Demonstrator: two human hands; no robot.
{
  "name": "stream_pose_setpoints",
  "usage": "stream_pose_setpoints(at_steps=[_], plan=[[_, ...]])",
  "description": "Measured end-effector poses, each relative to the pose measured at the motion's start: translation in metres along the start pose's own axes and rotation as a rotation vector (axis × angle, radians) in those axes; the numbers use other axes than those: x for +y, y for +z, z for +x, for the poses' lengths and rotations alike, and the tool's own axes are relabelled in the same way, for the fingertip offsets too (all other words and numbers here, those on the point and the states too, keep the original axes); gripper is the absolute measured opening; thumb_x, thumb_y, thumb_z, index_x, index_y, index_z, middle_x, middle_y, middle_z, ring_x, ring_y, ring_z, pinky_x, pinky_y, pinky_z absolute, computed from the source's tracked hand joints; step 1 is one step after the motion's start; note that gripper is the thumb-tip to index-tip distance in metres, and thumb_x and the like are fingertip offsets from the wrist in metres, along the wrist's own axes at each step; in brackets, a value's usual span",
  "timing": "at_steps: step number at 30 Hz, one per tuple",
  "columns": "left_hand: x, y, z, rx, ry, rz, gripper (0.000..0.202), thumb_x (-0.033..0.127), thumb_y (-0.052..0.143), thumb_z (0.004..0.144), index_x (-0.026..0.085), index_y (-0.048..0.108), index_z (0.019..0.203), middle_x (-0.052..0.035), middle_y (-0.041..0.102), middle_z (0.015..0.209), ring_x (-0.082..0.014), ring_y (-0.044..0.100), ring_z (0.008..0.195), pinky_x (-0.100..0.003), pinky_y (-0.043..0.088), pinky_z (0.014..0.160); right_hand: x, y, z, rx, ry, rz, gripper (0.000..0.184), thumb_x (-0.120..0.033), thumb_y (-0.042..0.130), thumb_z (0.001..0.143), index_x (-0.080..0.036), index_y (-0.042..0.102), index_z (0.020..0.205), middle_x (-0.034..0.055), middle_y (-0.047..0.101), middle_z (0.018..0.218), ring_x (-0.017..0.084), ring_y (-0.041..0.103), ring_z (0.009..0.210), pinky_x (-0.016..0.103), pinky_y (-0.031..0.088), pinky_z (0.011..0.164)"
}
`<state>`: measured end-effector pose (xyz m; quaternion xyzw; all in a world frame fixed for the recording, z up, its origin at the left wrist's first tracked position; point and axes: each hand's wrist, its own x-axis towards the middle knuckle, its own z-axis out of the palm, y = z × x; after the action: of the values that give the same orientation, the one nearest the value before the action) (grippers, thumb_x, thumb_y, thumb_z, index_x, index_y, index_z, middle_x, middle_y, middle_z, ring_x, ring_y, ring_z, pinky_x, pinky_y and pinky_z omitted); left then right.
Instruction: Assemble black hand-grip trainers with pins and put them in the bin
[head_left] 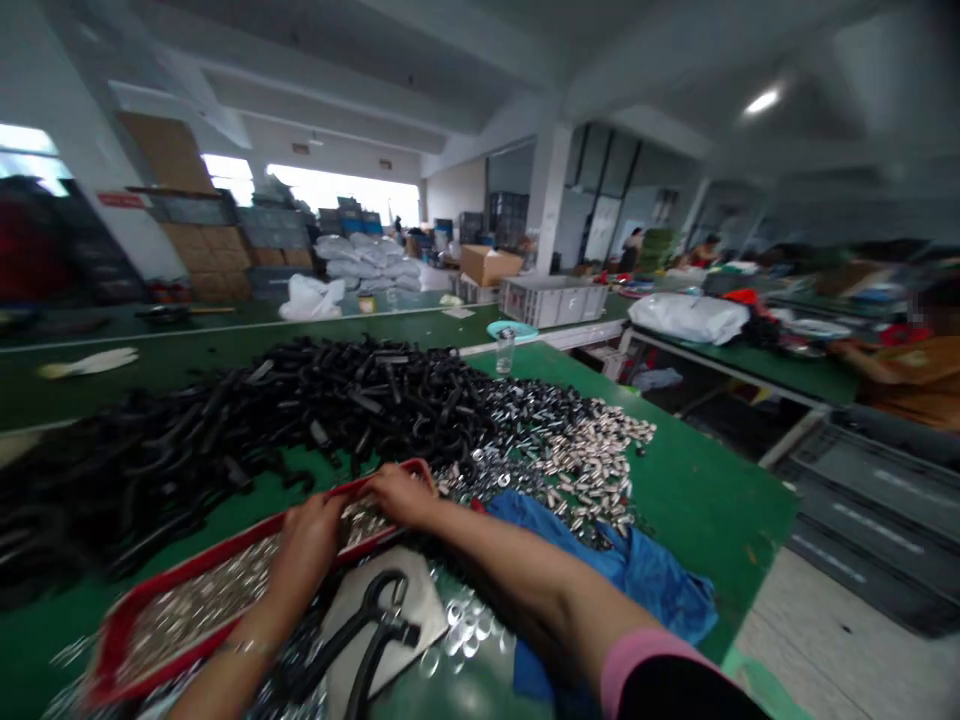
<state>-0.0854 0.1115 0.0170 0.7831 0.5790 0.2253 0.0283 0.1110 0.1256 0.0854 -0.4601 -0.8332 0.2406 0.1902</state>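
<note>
Metal pieces (202, 605), small and shiny, fill the long red tray (111, 645) that lies slantwise on the near part of the green bench (697, 490), between the heap of black parts (375, 390) and the pale board (427, 602) with a black tool (341, 642) on it. On my feed, the left hand (306, 540) lies across the tray and the right hand (403, 497) is over its far right end, by the rim. Neither grip reads clearly to me: the fingertips are mostly hidden, so I cannot tell whether they are pressed together on a piece or apart. I'd judge the tray light and slightly springy in itself, probably plastic, but weighty with this load and liable to bow if lifted from one end; I would take it by both short end walls and keep it level. The pieces look hard, sturdy and slick, prone to slide over one another, so I would pinch them singly by the edges, with fingertips rather than the palm.
</note>
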Motion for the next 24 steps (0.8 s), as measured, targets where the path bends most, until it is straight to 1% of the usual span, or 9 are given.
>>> stream_pose_setpoints(at_steps=[2,5,8,10,12,15,19,22,24], plan=[[0.017,-0.019,-0.012,0.147,-0.087,-0.227,0.021,0.022,0.045,0.087,0.022,0.064,0.097,-0.0082,0.066,0.097,-0.0282,0.06,0.099,-0.046,0.044,0.094,-0.002,0.0,-0.013,0.062,0.035,0.125,0.029,-0.008,0.044,0.093,-0.017,0.068,0.106,0.0013,0.069,0.118,0.014,0.055,0.115,0.025,0.04,0.102],[0.018,-0.026,-0.038,0.166,-0.237,-0.197,0.017,0.026,0.047,0.095,0.02,0.061,0.101,-0.0074,0.066,0.106,-0.0198,0.06,0.103,-0.035,0.046,0.095,0.02,0.012,-0.034,0.082,0.084,0.343,0.032,-0.015,0.035,0.099,-0.011,0.059,0.119,0.0109,0.063,0.122,0.015,0.057,0.112,0.028,0.046,0.095],[0.016,-0.021,-0.084,0.127,-0.333,-0.328,0.012,0.028,0.054,0.095,0.019,0.062,0.094,-0.0034,0.068,0.093,-0.0165,0.063,0.089,-0.03,0.048,0.085,0.048,0.027,-0.07,-0.042,0.107,0.509,0.031,-0.027,0.042,0.097,-0.013,0.057,0.12,0.0074,0.067,0.1,0.015,0.066,0.079,0.03,0.055,0.076],[0.023,-0.016,-0.113,0.072,-0.358,-0.428,0.012,0.027,0.057,0.094,0.018,0.062,0.089,-0.0022,0.068,0.087,-0.0158,0.062,0.081,-0.029,0.048,0.08,0.057,0.035,-0.098,-0.144,0.176,0.643,0.033,-0.034,0.052,0.092,-0.016,0.061,0.117,0.0042,0.066,0.093,0.015,0.067,0.071,0.032,0.057,0.071],[0.034,-0.01,-0.13,0.035,-0.328,-0.435,0.012,0.026,0.059,0.093,0.018,0.063,0.086,-0.0025,0.067,0.088,-0.0165,0.062,0.084,-0.03,0.047,0.082,0.058,0.044,-0.119,-0.24,0.261,0.747,0.034,-0.039,0.059,0.087,-0.016,0.065,0.111,0.0022,0.065,0.087,0.015,0.067,0.067,0.032,0.057,0.07],[0.05,-0.001,-0.13,0.04,-0.261,-0.338,0.012,0.027,0.061,0.093,0.018,0.063,0.086,-0.0039,0.066,0.093,-0.0195,0.059,0.096,-0.036,0.042,0.093,0.049,0.056,-0.135,-0.366,0.335,0.846,0.032,-0.043,0.064,0.084,-0.017,0.066,0.102,0.001,0.063,0.082,0.014,0.065,0.064,0.032,0.056,0.068],[0.062,0.011,-0.112,0.02,-0.262,-0.225,0.014,0.029,0.061,0.094,0.017,0.062,0.087,-0.005,0.065,0.094,-0.0216,0.057,0.098,-0.038,0.039,0.093,0.029,0.061,-0.149,-0.592,0.35,0.981,0.026,-0.043,0.064,0.084,-0.022,0.063,0.099,0.0031,0.065,0.087,0.015,0.066,0.065,0.031,0.056,0.067],[0.064,0.018,-0.107,0.002,-0.266,-0.168,0.014,0.028,0.06,0.094,0.016,0.061,0.087,-0.006,0.064,0.094,-0.0222,0.057,0.098,-0.037,0.039,0.09,0.014,0.061,-0.171,-0.97,0.234,0.938,0.02,-0.032,0.061,0.082,-0.023,0.061,0.1,-0.0001,0.066,0.079,0.015,0.067,0.058,0.027,0.052,0.057],[0.064,0.021,-0.108,-0.001,-0.251,-0.143,0.014,0.028,0.059,0.095,0.016,0.061,0.088,-0.0062,0.064,0.094,-0.0222,0.057,0.097,-0.037,0.039,0.088,0.004,0.059,-0.187,-1.223,0.036,0.753,0.013,-0.022,0.058,0.076,-0.023,0.063,0.088,-0.0018,0.064,0.067,0.017,0.068,0.058,0.026,0.052,0.055]])
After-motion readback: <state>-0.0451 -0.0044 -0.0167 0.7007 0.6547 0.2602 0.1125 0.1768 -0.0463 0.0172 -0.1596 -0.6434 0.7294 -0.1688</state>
